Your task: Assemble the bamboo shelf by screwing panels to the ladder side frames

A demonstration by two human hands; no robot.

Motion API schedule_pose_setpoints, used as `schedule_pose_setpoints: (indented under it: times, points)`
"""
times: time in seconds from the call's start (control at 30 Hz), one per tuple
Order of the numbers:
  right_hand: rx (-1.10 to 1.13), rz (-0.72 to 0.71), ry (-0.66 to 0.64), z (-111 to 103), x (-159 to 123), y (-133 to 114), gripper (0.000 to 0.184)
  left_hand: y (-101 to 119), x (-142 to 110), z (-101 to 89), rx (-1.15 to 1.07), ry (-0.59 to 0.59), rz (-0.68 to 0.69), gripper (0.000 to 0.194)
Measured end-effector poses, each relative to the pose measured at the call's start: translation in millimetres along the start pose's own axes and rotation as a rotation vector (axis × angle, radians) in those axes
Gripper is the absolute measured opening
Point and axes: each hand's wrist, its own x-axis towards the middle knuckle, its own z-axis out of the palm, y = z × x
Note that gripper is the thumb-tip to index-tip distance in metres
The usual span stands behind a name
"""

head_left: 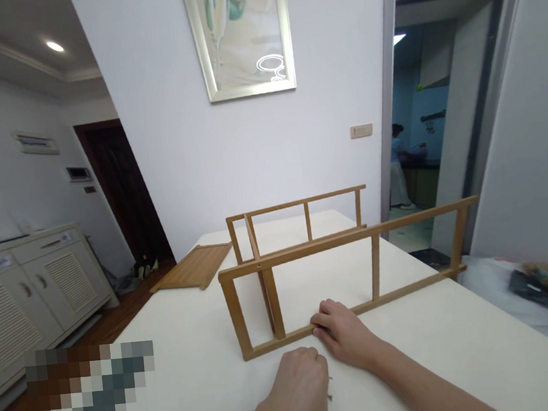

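Observation:
A wooden rack frame (301,249) lies on its side on the white table, its two ladder-like sides joined by a crosspiece near the left end. My right hand (342,330) rests on the near side's bottom rail, with its fingers curled over the wood. Just left of it and closer to me, my left hand (300,382) is closed in a fist, back of the hand up. Small metal pieces, like screws (330,397), show at the fist's right edge. Whether they are in the fingers or on the tabletop I cannot tell.
A slatted wooden panel (195,267) lies at the left back of the white table (180,341). A wall stands behind. At left is a louvred cabinet (36,284). Through the doorway at right a person (397,162) stands. Cluttered plastic-covered things (526,292) sit beyond the right edge.

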Motion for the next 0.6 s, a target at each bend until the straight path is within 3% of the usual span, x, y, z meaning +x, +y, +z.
schedule_pose_setpoints:
  times: [0.1, 0.23, 0.47, 0.6]
  points:
    - [0.013, 0.01, -0.002, 0, 1, -1, 0.018, -1, 1, 13.0, 0.03, 0.054, 0.03, 0.013]
    - [0.023, 0.016, -0.003, -1, 3, -3, 0.02, -7, -1, 14.5, -0.032, 0.306, 0.032, 0.017]
    - [0.044, 0.009, -0.025, 0, 5, -3, 0.023, -23, -14, -33.8, -0.361, 0.879, -0.085, 0.026]
    - [0.063, -0.006, -0.022, 4, 4, 2, 0.022, -33, -16, -51.1, -0.357, 1.081, 0.032, 0.026]
